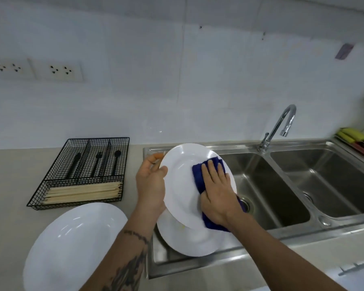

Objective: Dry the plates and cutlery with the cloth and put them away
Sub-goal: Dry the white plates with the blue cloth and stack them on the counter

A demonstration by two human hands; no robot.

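Kitchen counter with steel sink at right. My left hand grips a tilted plate by its rim over the sink; my right hand presses the cloth flat against it. Drying step; next, I judge, stack it on the near-left plate.

**Bare forearms, one tattooed**

Both arms are bare to the frame's lower edge — no sleeves, watch or rings show. The left forearm carries dark tattoos — a band of script just below the wrist, denser inkwork farther down. The right forearm is unmarked.
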